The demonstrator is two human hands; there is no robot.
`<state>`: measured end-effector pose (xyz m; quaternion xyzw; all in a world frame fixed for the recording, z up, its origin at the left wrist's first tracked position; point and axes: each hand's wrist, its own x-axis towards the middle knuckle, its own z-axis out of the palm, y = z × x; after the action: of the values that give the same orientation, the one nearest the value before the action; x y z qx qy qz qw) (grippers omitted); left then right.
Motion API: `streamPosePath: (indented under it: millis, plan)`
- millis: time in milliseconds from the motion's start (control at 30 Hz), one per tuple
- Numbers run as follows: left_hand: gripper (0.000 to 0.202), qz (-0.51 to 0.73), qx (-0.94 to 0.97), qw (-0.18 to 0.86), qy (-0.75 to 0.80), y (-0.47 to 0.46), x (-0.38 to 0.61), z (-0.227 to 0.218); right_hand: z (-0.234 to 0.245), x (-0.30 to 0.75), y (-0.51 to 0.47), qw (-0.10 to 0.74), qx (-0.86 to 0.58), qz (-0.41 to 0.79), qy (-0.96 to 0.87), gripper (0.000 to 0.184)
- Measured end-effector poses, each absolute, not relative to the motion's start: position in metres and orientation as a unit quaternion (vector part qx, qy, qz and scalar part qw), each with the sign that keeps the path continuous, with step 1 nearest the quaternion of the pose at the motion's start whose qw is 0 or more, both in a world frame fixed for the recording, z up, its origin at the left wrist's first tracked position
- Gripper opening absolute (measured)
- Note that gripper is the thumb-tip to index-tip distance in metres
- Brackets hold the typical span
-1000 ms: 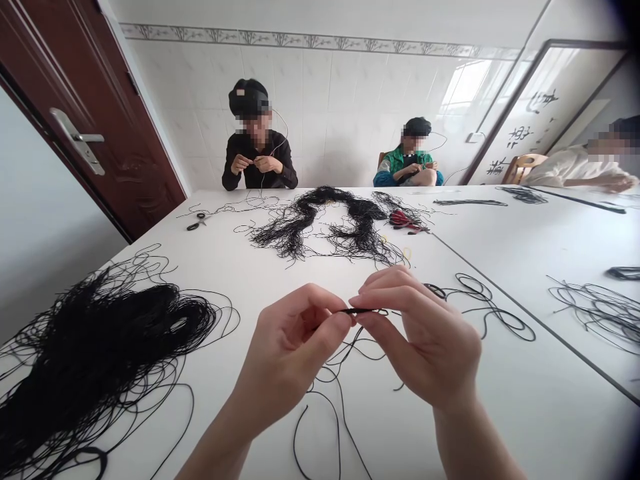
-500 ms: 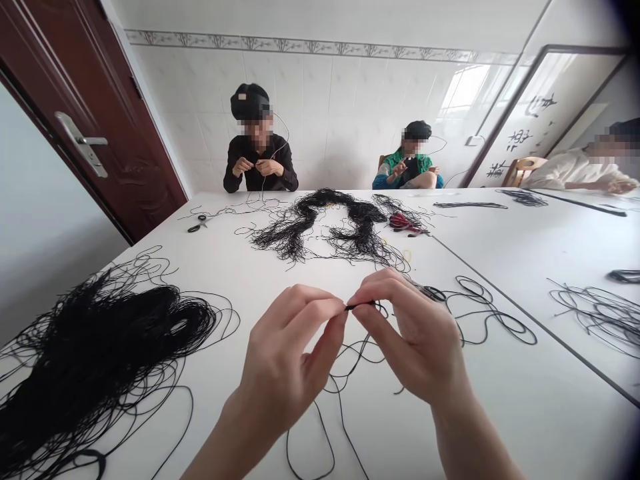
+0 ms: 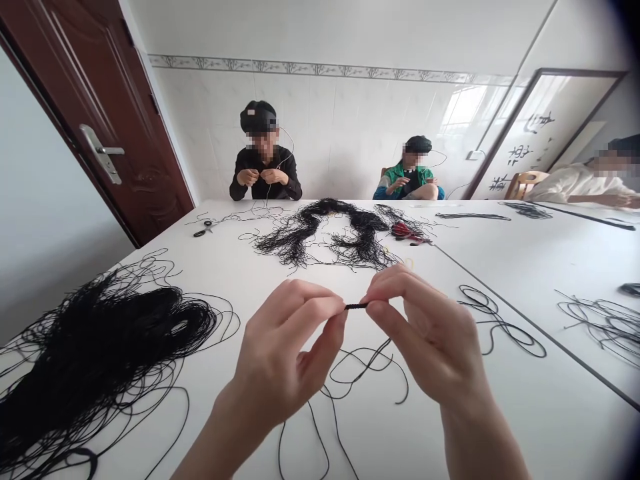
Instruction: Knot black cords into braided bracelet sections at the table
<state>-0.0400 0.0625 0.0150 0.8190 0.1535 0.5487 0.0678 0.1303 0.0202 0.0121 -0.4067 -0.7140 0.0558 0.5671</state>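
My left hand and my right hand are raised over the white table, fingertips facing each other. Both pinch a short stretch of thin black cord held taut between them. The cord's loose ends hang down and curl on the table under my hands. A big tangled heap of black cords lies to the left of my left hand.
A second pile of black cords lies mid-table, with red-handled scissors beside it and black scissors at far left. Looped cords lie right. Two people sit across; another person sits at far right. A brown door is left.
Both hands have risen slightly and drawn a little apart, stretching the short piece of cord straight between the fingertips. The view has tilted upward a bit.
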Motion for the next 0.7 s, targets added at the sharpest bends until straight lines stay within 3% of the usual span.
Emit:
streamPosePath:
  millis: [200, 300, 467, 600, 700]
  plan:
    - [0.014, 0.456, 0.808, 0.298, 0.225, 0.046, -0.045, 0.021, 0.014, 0.140, 0.018, 0.589, -0.426, 0.032, -0.687, 0.010]
    - [0.018, 0.442, 0.785, 0.364, 0.236, 0.036, -0.047, 0.026, 0.015, 0.145, 0.017, 0.549, -0.485, 0.030, -0.680, 0.011]
    - [0.021, 0.497, 0.723, 0.393, 0.275, 0.022, -0.043, 0.025, 0.014, 0.142, 0.001, 0.485, -0.478, -0.031, -0.731, 0.031]
    - [0.022, 0.499, 0.713, 0.406, 0.278, 0.009, -0.042, 0.022, 0.017, 0.134, -0.021, 0.481, -0.434, -0.022, -0.761, 0.010]
    - [0.022, 0.506, 0.704, 0.411, 0.281, -0.006, -0.045, 0.021, 0.019, 0.131, -0.036, 0.487, -0.414, 0.015, -0.769, 0.014]
